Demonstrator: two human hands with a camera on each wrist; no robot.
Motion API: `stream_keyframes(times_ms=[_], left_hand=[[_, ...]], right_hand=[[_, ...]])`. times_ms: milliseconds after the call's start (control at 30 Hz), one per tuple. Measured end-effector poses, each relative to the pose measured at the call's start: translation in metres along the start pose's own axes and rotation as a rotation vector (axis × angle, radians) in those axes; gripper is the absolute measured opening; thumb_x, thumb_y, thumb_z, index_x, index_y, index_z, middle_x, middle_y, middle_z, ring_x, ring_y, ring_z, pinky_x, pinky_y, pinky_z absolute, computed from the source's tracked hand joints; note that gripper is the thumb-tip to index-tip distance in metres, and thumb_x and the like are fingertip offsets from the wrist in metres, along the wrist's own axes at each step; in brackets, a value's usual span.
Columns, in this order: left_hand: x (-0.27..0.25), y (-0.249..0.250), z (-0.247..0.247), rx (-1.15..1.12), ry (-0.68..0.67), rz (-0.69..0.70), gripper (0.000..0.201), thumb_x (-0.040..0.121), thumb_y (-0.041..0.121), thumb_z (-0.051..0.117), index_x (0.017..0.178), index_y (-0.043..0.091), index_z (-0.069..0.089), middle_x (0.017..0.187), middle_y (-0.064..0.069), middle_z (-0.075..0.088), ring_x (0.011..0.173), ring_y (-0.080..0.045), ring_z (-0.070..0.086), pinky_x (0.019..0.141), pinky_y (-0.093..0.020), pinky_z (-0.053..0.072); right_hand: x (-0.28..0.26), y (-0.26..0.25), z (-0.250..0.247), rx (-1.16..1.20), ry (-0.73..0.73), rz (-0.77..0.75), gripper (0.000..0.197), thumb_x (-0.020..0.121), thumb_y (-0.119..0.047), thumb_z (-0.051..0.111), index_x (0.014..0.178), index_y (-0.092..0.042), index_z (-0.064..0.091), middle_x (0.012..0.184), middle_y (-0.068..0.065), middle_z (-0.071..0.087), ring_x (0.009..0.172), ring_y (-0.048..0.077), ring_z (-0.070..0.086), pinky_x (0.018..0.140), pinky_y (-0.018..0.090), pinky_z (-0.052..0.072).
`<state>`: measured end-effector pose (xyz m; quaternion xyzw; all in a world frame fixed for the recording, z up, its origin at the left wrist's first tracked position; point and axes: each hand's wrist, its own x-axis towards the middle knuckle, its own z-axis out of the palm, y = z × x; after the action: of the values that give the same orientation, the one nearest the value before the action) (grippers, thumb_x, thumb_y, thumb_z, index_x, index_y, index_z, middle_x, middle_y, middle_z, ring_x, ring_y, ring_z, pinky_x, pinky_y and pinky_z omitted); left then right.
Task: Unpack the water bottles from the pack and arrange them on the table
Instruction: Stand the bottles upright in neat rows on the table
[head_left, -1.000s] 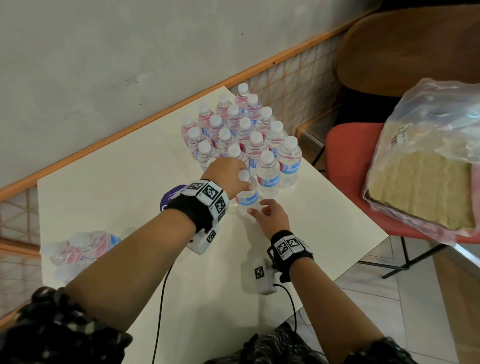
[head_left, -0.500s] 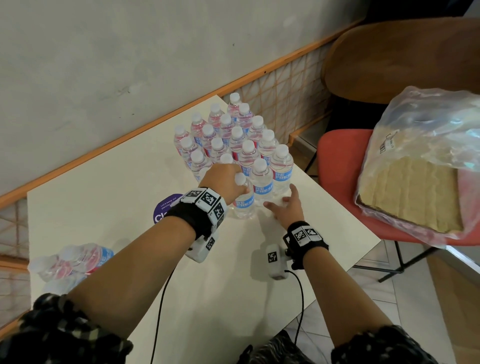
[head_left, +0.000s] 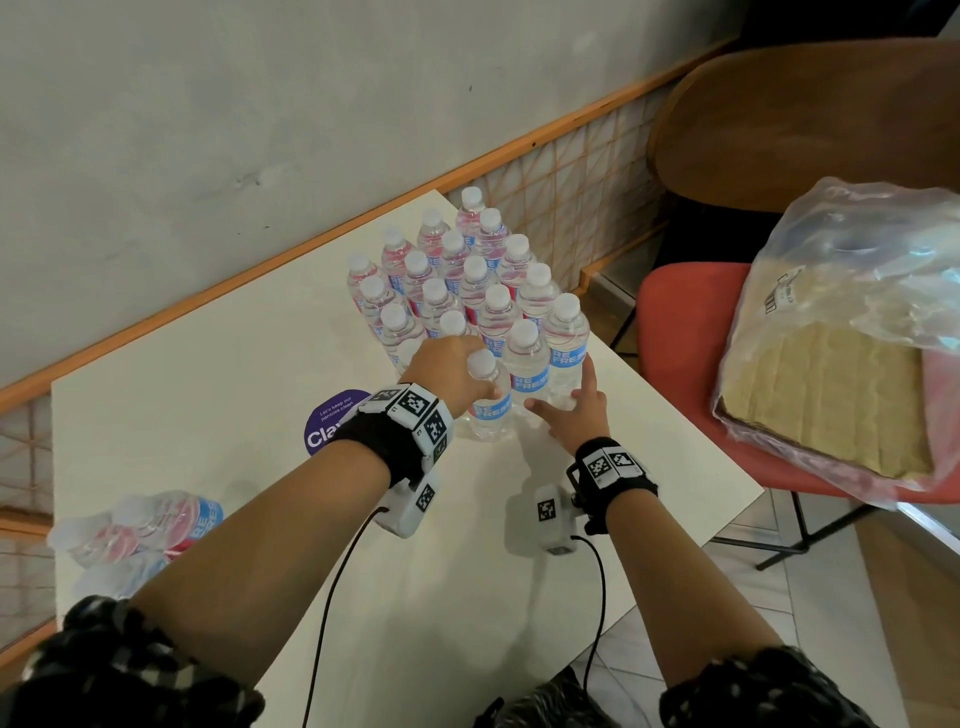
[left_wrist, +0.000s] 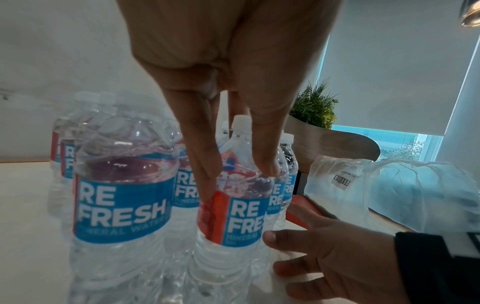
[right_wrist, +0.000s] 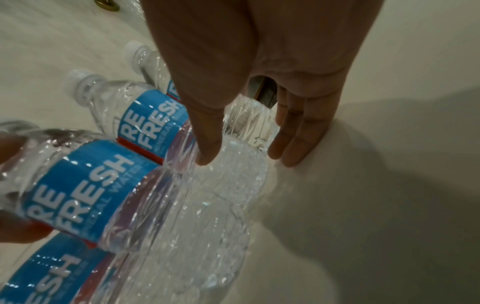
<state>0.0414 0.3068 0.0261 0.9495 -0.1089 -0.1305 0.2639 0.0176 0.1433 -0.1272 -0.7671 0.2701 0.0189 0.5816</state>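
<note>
Several clear water bottles (head_left: 467, 270) with blue labels stand in rows at the far right of the white table (head_left: 208, 395). My left hand (head_left: 467, 371) (left_wrist: 239, 179) grips the shoulder of the nearest water bottle (head_left: 488, 415) (left_wrist: 233, 216) from above; it stands upright at the front of the group. My right hand (head_left: 566, 400) (right_wrist: 246, 152) lies with straight fingers against the bases of the front-right bottles (head_left: 566, 343), thumb on one side. The torn pack (head_left: 140, 530) with a few bottles lies at the near left.
A round purple sticker (head_left: 332, 421) shows beside my left wrist. The table's right edge runs close to the bottles. Beyond it a red chair (head_left: 675, 312) carries a large plastic bag (head_left: 857, 338). A wall borders the table's far side.
My right hand has reached forward and right, from beside the held bottle to the bases of the front-right bottles. My left hand has kept its hold on the nearest bottle.
</note>
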Motion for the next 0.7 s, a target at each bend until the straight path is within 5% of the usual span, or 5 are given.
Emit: stream_keyframes(times_ms=[167, 300, 367, 500, 700], left_hand=[[-0.001, -0.002, 0.001, 0.006, -0.001, -0.006, 0.040, 0.075, 0.024, 0.077, 0.109, 0.008, 0.062, 0.103, -0.011, 0.067, 0.096, -0.026, 0.061, 0.083, -0.033, 0.050], [-0.005, -0.010, 0.001, 0.081, -0.011, -0.018, 0.065, 0.073, 0.038, 0.077, 0.128, 0.018, 0.050, 0.115, -0.009, 0.064, 0.108, -0.028, 0.059, 0.090, -0.037, 0.049], [-0.007, -0.013, 0.001, 0.116, -0.046, -0.024, 0.070, 0.073, 0.040, 0.077, 0.132, 0.019, 0.048, 0.111, -0.009, 0.065, 0.105, -0.028, 0.060, 0.086, -0.034, 0.048], [-0.006, -0.013, 0.001, 0.055, -0.062, -0.054, 0.061, 0.077, 0.030, 0.076, 0.131, 0.017, 0.052, 0.108, -0.012, 0.066, 0.104, -0.029, 0.060, 0.084, -0.029, 0.044], [-0.005, -0.013, 0.000, 0.043, -0.078, -0.045, 0.059, 0.079, 0.021, 0.075, 0.133, 0.016, 0.050, 0.109, -0.016, 0.065, 0.105, -0.032, 0.059, 0.087, -0.032, 0.045]], right_hand=[[-0.001, -0.001, -0.001, -0.002, 0.004, 0.006, 0.108, 0.065, -0.034, 0.083, 0.144, -0.046, 0.011, 0.124, 0.007, 0.038, 0.117, 0.025, 0.046, 0.089, 0.055, 0.051], [-0.004, 0.001, -0.001, 0.020, 0.026, 0.029, 0.110, 0.064, -0.031, 0.085, 0.147, -0.036, 0.012, 0.130, 0.010, 0.039, 0.116, 0.023, 0.048, 0.094, 0.050, 0.049], [-0.009, 0.004, -0.002, 0.031, 0.059, 0.052, 0.099, 0.067, -0.030, 0.084, 0.144, -0.025, 0.022, 0.127, 0.010, 0.043, 0.110, 0.019, 0.050, 0.096, 0.039, 0.046], [-0.016, 0.004, -0.001, -0.068, 0.044, 0.110, 0.063, 0.071, -0.039, 0.079, 0.120, -0.016, 0.047, 0.109, 0.007, 0.054, 0.101, 0.024, 0.057, 0.080, 0.029, 0.043], [-0.018, -0.005, 0.004, -0.087, -0.003, 0.092, 0.057, 0.073, -0.042, 0.077, 0.118, -0.016, 0.052, 0.109, 0.003, 0.055, 0.096, 0.019, 0.056, 0.079, 0.029, 0.043]])
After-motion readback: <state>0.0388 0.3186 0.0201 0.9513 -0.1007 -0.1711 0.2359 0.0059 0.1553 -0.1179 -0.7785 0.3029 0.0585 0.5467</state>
